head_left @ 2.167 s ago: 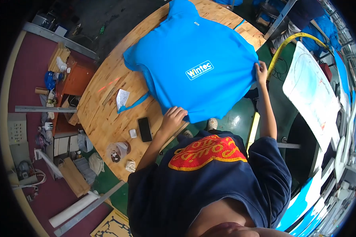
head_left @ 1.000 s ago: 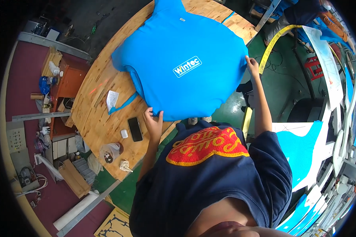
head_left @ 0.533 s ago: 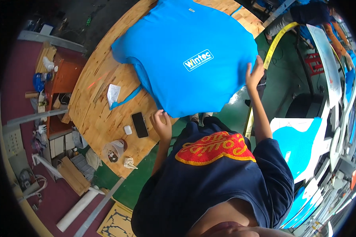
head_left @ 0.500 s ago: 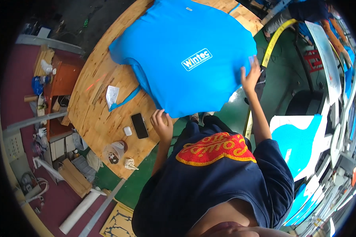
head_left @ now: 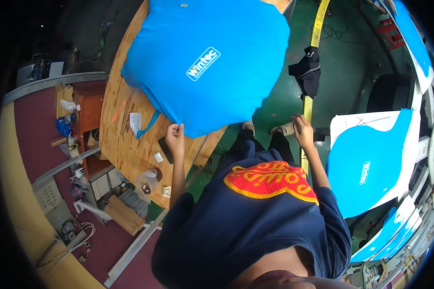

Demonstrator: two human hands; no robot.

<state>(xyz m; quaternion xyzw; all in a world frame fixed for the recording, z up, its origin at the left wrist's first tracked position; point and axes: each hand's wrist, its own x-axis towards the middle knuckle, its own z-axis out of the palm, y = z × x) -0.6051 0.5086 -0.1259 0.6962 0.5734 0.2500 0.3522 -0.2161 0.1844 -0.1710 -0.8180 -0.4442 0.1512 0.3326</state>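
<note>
A large bright blue fabric cover (head_left: pixel 222 91) with a white printed label is spread over the wooden table (head_left: pixel 118 115), its near edge reaching past the table's front right side. At its near left corner, my left hand (head_left: pixel 175 138) pinches the hem between thumb and fingers. A thin blue strap hangs off the cover's left side beside a small white paper (head_left: pixel 136 124). My right hand (head_left: pixel 302 132) is away from the cover, over the green floor by a yellow strip (head_left: pixel 307 108). Its fingers are loosely bent and hold nothing visible.
Below my left forearm's side lie a partly hidden black phone (head_left: pixel 166 150), a white earbud case (head_left: pixel 158 157) and a clear plastic cup (head_left: pixel 149 180). Right of me, another blue piece (head_left: pixel 364 164) lies on a white board. A black cloth (head_left: pixel 307 72) hangs on the yellow strip.
My right hand has let go of the cover's right edge and dropped back toward me. The left hand still grips the near corner. The view has turned toward the right.
</note>
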